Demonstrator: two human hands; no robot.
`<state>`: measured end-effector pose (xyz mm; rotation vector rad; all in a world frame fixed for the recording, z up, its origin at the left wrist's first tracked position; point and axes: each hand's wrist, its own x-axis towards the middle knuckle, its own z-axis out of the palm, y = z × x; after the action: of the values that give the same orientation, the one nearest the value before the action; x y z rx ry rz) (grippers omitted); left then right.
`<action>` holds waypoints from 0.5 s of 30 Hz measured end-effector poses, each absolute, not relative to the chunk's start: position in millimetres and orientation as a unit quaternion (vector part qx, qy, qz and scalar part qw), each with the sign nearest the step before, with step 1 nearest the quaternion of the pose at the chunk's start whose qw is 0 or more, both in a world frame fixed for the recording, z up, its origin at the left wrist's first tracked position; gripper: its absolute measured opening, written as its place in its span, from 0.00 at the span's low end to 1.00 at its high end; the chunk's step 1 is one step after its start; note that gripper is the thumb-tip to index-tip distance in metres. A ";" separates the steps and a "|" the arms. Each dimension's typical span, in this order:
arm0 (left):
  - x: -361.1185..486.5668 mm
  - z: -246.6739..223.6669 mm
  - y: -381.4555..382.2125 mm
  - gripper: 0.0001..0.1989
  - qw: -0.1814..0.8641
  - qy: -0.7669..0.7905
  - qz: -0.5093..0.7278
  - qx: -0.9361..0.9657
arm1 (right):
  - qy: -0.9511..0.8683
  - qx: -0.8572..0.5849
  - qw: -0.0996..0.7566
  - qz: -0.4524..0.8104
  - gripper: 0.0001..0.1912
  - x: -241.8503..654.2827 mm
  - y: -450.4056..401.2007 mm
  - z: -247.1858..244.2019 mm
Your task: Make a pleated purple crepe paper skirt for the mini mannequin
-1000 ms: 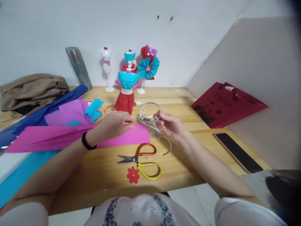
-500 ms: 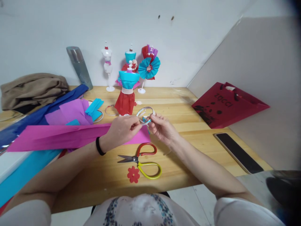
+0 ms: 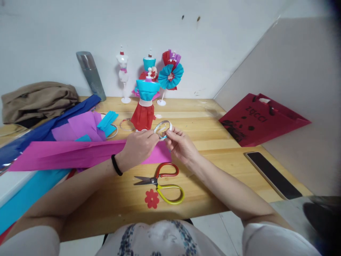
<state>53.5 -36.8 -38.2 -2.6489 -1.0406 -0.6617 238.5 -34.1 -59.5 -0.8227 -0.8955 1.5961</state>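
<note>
Two bare hands are working together above a wooden tabletop (image 3: 207,124), the left hand (image 3: 140,147) pinching one side of a white ring (image 3: 170,125) and the right hand (image 3: 182,145) gripping the other between thumb and fingers. The ring is hanging over the right end of a pink sheet (image 3: 80,154). Open scissors (image 3: 153,181) are lying toward the front edge, a red flower cutout (image 3: 152,203) resting just beside them. A dressed miniature mannequin (image 3: 145,112) is standing behind the hands, while a phone (image 3: 273,176) is lying along the right edge.
</note>
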 end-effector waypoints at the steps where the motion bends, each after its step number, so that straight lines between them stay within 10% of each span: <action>1: 53.5 -37.9 -37.0 0.17 0.105 -0.355 -0.234 -0.899 | -0.383 -0.346 0.537 0.667 0.17 238.1 -34.0 -59.3; 8: 54.4 -26.0 -37.8 0.16 -0.188 -0.361 -0.310 -0.859 | -0.412 -0.335 0.533 0.658 0.19 239.6 -35.1 -54.4; 15: 40.2 -26.8 -21.1 0.17 -0.187 -0.360 -0.293 -0.866 | -0.429 -0.304 0.483 0.700 0.19 250.1 -32.7 -44.8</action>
<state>40.2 -21.1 -26.8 -3.1008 -1.2900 -1.0498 250.1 -32.7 -44.8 -0.7404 -1.0443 1.7057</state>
